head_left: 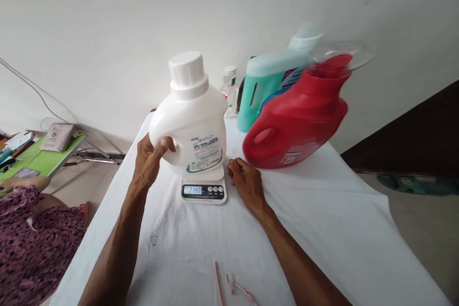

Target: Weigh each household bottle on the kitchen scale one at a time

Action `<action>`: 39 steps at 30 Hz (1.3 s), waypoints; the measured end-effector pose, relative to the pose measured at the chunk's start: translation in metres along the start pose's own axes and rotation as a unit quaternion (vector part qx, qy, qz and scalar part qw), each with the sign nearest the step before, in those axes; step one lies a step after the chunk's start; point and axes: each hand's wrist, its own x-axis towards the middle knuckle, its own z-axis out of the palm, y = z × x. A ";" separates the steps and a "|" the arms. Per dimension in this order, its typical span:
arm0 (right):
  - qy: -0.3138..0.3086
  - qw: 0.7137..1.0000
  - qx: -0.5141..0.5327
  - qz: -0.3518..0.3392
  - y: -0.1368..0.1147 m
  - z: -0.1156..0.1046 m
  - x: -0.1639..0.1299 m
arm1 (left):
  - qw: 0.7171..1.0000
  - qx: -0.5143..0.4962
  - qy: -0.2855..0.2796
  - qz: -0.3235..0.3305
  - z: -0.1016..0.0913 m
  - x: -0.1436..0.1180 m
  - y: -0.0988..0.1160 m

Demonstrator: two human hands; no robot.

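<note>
A white laundry detergent bottle (193, 119) with a ribbed white cap stands on a small kitchen scale (204, 191). The scale's lit display seems to read 2147. My left hand (152, 158) is closed round the bottle's handle, thumb through the opening. Beside the bottle's lower right side, my right hand (245, 179) rests by the scale with its fingers curled in; nothing shows in it. Right of the bottle, a red detergent bottle (294, 124) leans to the right, with a clear plastic piece (344, 52) at its neck.
Behind the red bottle are a green bottle (260, 86) and part of a blue one. A small clear bottle (230, 87) stands near the wall. Pink sticks (218, 282) lie on the white tablecloth (179, 248). At left, a person in patterned clothes (39, 234) is by a green table (53, 158).
</note>
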 end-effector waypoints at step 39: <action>-0.051 0.922 -0.350 -0.158 0.028 -0.058 -0.068 | 0.970 -0.185 -0.139 -0.075 0.104 -0.051 0.075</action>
